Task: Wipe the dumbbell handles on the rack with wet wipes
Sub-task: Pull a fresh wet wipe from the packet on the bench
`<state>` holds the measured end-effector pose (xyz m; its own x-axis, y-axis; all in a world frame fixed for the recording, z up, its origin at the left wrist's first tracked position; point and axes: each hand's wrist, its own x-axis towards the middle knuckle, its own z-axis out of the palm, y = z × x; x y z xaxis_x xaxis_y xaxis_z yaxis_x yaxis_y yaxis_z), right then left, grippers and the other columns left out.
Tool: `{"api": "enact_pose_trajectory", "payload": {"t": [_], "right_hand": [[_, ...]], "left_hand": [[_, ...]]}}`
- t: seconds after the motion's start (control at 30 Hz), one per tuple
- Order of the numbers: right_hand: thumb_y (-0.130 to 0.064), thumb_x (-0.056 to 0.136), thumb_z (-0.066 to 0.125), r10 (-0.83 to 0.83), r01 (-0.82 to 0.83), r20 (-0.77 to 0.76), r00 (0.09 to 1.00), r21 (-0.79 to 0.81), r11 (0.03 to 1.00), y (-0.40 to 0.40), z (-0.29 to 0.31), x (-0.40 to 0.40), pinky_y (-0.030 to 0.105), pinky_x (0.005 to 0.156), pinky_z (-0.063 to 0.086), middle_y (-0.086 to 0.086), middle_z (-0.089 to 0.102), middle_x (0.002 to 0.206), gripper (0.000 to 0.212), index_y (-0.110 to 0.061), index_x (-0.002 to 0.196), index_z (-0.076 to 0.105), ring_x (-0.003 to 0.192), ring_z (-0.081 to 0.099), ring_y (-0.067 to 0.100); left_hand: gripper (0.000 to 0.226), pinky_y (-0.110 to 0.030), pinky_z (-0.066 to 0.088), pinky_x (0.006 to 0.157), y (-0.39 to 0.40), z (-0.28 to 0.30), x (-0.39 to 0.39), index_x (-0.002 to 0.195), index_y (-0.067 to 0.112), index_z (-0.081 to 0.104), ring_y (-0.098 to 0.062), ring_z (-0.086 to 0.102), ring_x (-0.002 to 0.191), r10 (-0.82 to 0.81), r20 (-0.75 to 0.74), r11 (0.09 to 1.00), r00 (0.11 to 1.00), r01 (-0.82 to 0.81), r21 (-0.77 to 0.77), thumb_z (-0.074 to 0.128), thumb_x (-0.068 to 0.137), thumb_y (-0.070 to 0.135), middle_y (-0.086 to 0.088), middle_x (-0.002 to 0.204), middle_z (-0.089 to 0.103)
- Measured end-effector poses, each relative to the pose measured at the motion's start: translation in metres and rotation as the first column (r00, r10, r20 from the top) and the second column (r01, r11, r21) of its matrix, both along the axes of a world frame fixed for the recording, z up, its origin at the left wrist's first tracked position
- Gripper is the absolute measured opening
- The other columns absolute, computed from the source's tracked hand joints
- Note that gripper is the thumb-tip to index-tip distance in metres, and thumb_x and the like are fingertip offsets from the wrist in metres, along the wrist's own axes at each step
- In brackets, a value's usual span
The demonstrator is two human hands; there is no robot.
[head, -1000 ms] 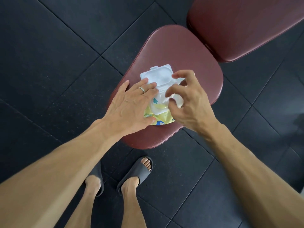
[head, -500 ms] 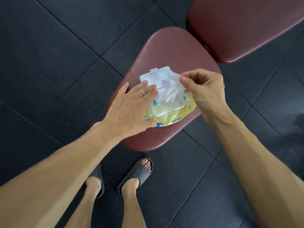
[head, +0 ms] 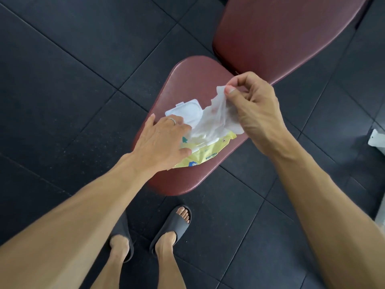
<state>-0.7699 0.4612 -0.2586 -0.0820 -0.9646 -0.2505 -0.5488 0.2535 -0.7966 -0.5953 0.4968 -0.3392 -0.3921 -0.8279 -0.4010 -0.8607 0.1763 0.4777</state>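
The left hand (head: 161, 140) lies flat on the yellow pack of wet wipes (head: 205, 156), with the fingers straight and spread, and it presses the pack down on the dark red bench seat (head: 187, 80). A thin ring (head: 172, 120) is on one finger of this hand. Just beyond its fingertips the white plastic lid (head: 185, 110) of the pack stands open, folded back away from the person. The right hand (head: 253, 113) is raised above the pack, to the right of the left hand, and it pinches the upper corner of a white wet wipe (head: 216, 122) between thumb and forefinger; the other fingers are curled. The wipe hangs stretched from this pinch down to the opening of the pack, which is between the two hands, and its lower end is still inside the opening. The words "BABY WIPES" are readable on the pack, near the thumb of the left hand. Beyond the right hand there is a second dark red pad (head: 281, 32), the back of the bench. Below both forearms, on the black tiled floor (head: 62, 69), the person's feet stand in dark slippers (head: 177, 223). The dumbbell rack is not visible from here.
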Motion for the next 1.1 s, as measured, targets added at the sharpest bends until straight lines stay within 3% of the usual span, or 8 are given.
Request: {"api": "enact_pose_trajectory", "payload": {"t": [0.17, 0.3, 0.6, 0.7, 0.8, 0.87, 0.97, 1.1], "right_hand": [[-0.023, 0.1, 0.057, 0.016, -0.013, -0.011, 1.0, 0.189, 0.982, 0.014, 0.03, -0.008, 0.012, 0.059, 0.044, -0.009, 0.062, 0.081, 0.014, -0.025, 0.087, 0.063, 0.064, 0.054, -0.002], [-0.022, 0.1, 0.056, -0.047, 0.044, 0.012, 0.999, 0.167, 0.985, 0.021, 0.045, -0.007, 0.013, 0.055, 0.042, -0.014, 0.06, 0.078, 0.014, -0.025, 0.087, 0.061, 0.063, 0.052, -0.004], [-0.021, 0.098, 0.059, -0.194, 0.189, -0.055, 0.979, -0.081, 0.979, 0.025, 0.044, -0.002, 0.018, 0.06, 0.045, -0.009, 0.065, 0.078, 0.01, -0.018, 0.1, 0.068, 0.064, 0.054, 0.001], [-0.049, 0.103, 0.042, -0.439, 0.4, 0.13, 0.889, 0.245, 0.883, 0.031, 0.038, 0.011, 0.03, 0.072, 0.054, -0.003, 0.073, 0.09, 0.037, -0.019, 0.117, 0.06, 0.076, 0.071, 0.012], [-0.078, 0.089, 0.039, -0.564, 0.291, 0.277, 0.778, 0.636, 0.715, 0.048, 0.028, 0.02, 0.038, 0.075, 0.058, 0.009, 0.074, 0.1, 0.085, -0.003, 0.12, 0.065, 0.083, 0.074, 0.024], [-0.076, 0.082, 0.056, -0.544, 0.171, 0.365, 0.756, 0.691, 0.702, 0.058, 0.02, 0.025, 0.039, 0.082, 0.058, 0.01, 0.074, 0.107, 0.082, -0.002, 0.115, 0.07, 0.093, 0.073, 0.027], [-0.031, 0.092, 0.07, -0.506, 0.172, 0.467, 0.725, 0.588, 0.79, 0.059, 0.014, 0.03, 0.032, 0.071, 0.055, 0.006, 0.07, 0.095, 0.02, -0.012, 0.086, 0.068, 0.085, 0.066, 0.024], [-0.014, 0.088, 0.074, -0.344, 0.209, 0.372, 0.862, 0.358, 0.91, 0.055, 0.006, 0.028, 0.038, 0.076, 0.055, 0.005, 0.068, 0.083, 0.021, -0.018, 0.072, 0.061, 0.079, 0.064, 0.02]], "left_hand": [[0.055, -0.004, 0.035, 0.091, 0.0, 0.041, 0.0, 0.123, 0.046, 0.05, 0.009, 0.047, 0.115, 0.308, -0.461, 0.91, 0.832, -0.117, 0.397, 0.079, 0.076, 0.046, 0.024, 0.134, 0.05], [0.02, -0.016, 0.038, 0.063, 0.004, 0.061, -0.005, 0.076, 0.024, 0.057, 0.001, 0.049, 0.062, 0.346, -0.539, 0.917, 0.768, -0.155, 0.368, 0.071, 0.087, 0.032, 0.018, 0.067, 0.054], [0.017, -0.028, 0.048, 0.067, 0.001, 0.081, 0.002, 0.087, 0.011, 0.065, -0.008, 0.057, 0.059, 0.553, -0.61, 0.828, 0.567, -0.289, 0.481, 0.061, 0.097, 0.024, 0.005, 0.067, 0.066], [0.018, -0.028, 0.052, 0.062, 0.001, 0.089, 0.009, 0.087, 0.018, 0.065, -0.012, 0.061, 0.065, 0.696, -0.609, 0.714, 0.381, -0.281, 0.641, 0.054, 0.101, 0.023, 0.003, 0.076, 0.066], [0.02, -0.034, 0.056, 0.073, 0.0, 0.095, 0.017, 0.093, 0.018, 0.064, -0.015, 0.067, 0.081, 0.793, -0.552, 0.605, 0.256, -0.237, 0.76, 0.047, 0.105, 0.022, 0.001, 0.089, 0.067], [0.02, -0.035, 0.057, 0.081, -0.002, 0.093, 0.022, 0.101, 0.014, 0.062, -0.018, 0.069, 0.094, 0.791, -0.552, 0.608, 0.265, -0.241, 0.756, 0.044, 0.106, 0.021, -0.003, 0.101, 0.067], [0.021, -0.035, 0.058, 0.081, 0.001, 0.086, 0.027, 0.099, 0.013, 0.064, -0.018, 0.07, 0.098, 0.769, -0.554, 0.637, 0.321, -0.306, 0.708, 0.044, 0.106, 0.019, 0.0, 0.102, 0.071], [0.017, -0.046, 0.058, 0.086, 0.015, 0.079, 0.036, 0.103, 0.014, 0.064, -0.026, 0.067, 0.1, 0.723, -0.474, 0.691, 0.503, -0.538, 0.483, 0.05, 0.102, 0.025, -0.008, 0.106, 0.069]]}}
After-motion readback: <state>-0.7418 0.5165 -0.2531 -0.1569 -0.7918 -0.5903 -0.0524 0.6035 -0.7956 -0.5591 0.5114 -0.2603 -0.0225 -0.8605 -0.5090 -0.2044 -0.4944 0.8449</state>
